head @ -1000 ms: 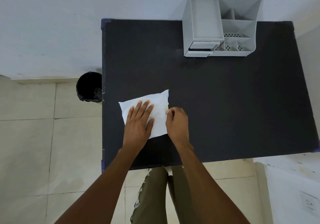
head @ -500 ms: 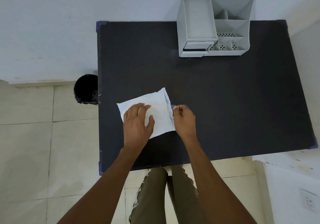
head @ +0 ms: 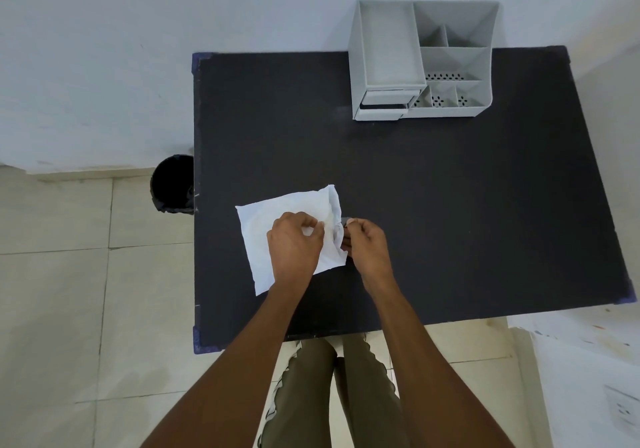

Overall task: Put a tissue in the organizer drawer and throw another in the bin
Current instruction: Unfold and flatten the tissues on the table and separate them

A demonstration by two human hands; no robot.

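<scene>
A: What does the tissue (head: pixel 273 226) look like?

B: White, thin, roughly rectangular. Most of it lies flat on the black table (head: pixel 450 205), near the left front part. Its right edge is bunched and crumpled where the fingers gather it.

A: Which way does it run?

B: Its long axis goes from the near-left corner up toward the far-right corner, so it sits skewed to the table's edges. The far-right corner points loosely toward the organizer (head: pixel 422 63).

A: And the hands?

B: The left hand (head: pixel 294 250) rests on top of the tissue with its fingers curled, pinching a fold of the paper near the wrinkled edge. The right hand (head: pixel 367 246) is just beside it, at the tissue's right edge, thumb and fingertips closed on that edge. Whether one sheet or two lie there, I cannot tell.

A: Where is the organizer?

B: At the far edge of the table, against the white wall, well apart from the tissue. It is grey, with open compartments on top and a small drawer (head: pixel 384 99) at its lower left front. The drawer looks pulled out a little.

A: The bin?

B: A black bin (head: pixel 171 184) stands on the tiled floor, just beside the table's left edge.
</scene>
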